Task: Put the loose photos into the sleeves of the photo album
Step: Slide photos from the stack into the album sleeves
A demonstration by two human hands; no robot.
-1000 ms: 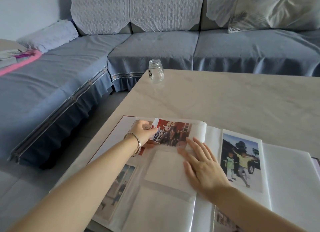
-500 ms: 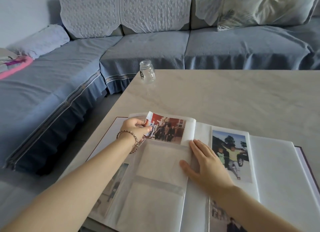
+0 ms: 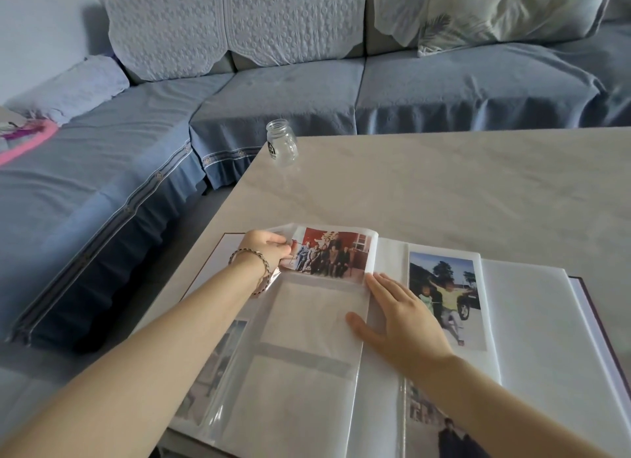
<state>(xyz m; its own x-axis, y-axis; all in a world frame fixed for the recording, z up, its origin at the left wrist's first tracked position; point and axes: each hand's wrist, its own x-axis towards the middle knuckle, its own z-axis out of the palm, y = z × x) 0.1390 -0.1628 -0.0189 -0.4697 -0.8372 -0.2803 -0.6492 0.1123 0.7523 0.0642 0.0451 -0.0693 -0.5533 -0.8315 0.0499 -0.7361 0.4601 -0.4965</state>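
Here the left hand (image 3: 269, 252) pinches the left edge of a glossy rectangular group photo with a red backdrop (image 3: 333, 256), which lies at the top sleeve of the left page in the open photo album with translucent plastic pages (image 3: 529, 321). The right hand (image 3: 399, 317) lies flat beside the spine, fingers straight. A small clear glass jar (image 3: 281, 146) stands on the pale marbled tabletop (image 3: 444, 184).

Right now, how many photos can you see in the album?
4: the group photo the left hand pinches, top left; the children photo on the right page; a partial photo below it; a faint photo under the left page. Others may be hidden.
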